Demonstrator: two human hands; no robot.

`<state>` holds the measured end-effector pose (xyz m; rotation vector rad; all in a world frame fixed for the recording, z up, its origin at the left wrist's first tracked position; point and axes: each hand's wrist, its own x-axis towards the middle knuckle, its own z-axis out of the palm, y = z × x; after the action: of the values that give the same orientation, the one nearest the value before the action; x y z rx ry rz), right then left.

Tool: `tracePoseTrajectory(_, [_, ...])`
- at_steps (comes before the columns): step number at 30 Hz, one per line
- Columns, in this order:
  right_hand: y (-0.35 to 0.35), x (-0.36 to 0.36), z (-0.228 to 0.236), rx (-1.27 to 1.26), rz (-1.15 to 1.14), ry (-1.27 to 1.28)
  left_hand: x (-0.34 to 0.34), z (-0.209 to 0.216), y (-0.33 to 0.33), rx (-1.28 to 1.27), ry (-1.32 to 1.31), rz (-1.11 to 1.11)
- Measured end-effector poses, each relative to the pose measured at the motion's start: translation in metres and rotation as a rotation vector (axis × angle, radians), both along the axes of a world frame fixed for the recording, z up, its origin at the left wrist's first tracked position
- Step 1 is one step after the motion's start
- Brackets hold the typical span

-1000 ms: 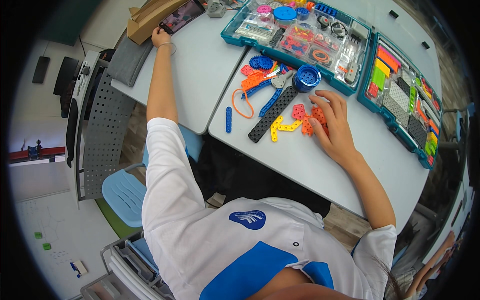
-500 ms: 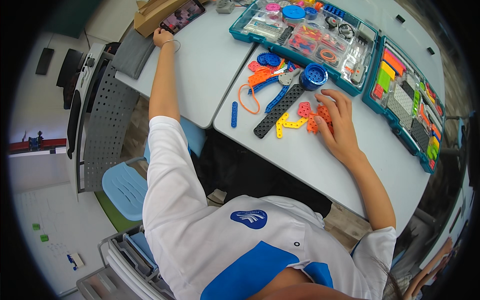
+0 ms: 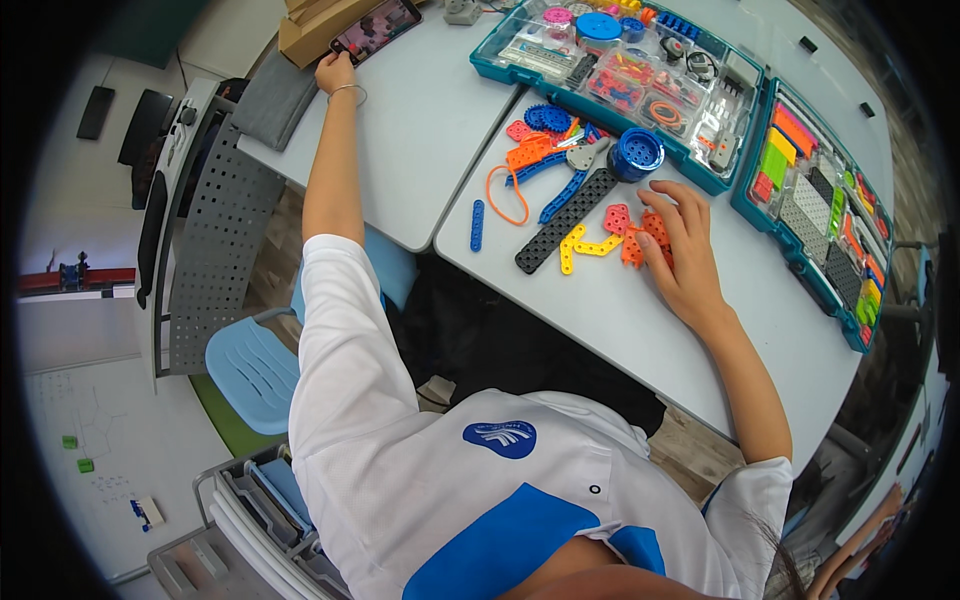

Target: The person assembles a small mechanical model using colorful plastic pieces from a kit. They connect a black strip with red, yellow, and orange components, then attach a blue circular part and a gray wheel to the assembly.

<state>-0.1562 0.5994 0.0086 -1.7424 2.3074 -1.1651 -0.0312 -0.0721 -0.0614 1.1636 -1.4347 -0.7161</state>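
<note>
At the upper left, my left hand [image 3: 336,73] has its fingers curled against the near end of a black phone [image 3: 375,30] with a lit screen. My right hand [image 3: 688,255] rests on the table, open and loosely bent, its thumb and fingers around orange perforated plates [image 3: 642,240] that it partly covers. A pink-red plate [image 3: 617,218] and two bent yellow beams [image 3: 570,250] lie left of these fingers. Beyond them are a long black perforated beam [image 3: 566,222], a blue wheel hub [image 3: 636,153], blue beams [image 3: 563,198], a blue gear [image 3: 548,118] and an orange rubber band [image 3: 506,195].
Two teal-edged cases stand at the back and right: one case [image 3: 590,95] holds wheels and small parts, the other [image 3: 800,255] coloured plates and beams. A cardboard box [image 3: 305,40] and grey pouch [image 3: 275,100] sit at left. A short blue beam [image 3: 477,225] lies near the front edge.
The whole view has shifted slightly, so the table appears a little further right. Both hands keep nearly the same places, at the phone and over the orange plates.
</note>
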Motion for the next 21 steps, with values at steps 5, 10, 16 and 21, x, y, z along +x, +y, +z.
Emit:
tracePoseTrajectory(5, [0.001, -0.001, -0.001, 0.012, -0.009, 0.001, -0.006, 0.012, 0.034, -0.021, -0.025, -0.003])
tracePoseTrajectory(10, [-0.001, 0.001, 0.000, -0.005, 0.013, -0.007, 0.010, 0.017, 0.023, -0.030, 0.066, -0.058])
tracePoseTrajectory(16, [-0.001, 0.000, 0.000, 0.009, 0.000, -0.014, 0.006, 0.017, 0.024, -0.037, -0.038, -0.019])
tracePoseTrajectory(21, [0.000, 0.001, 0.001, 0.009, -0.004, -0.027, 0.004, 0.020, 0.029, -0.047, -0.099, 0.034])
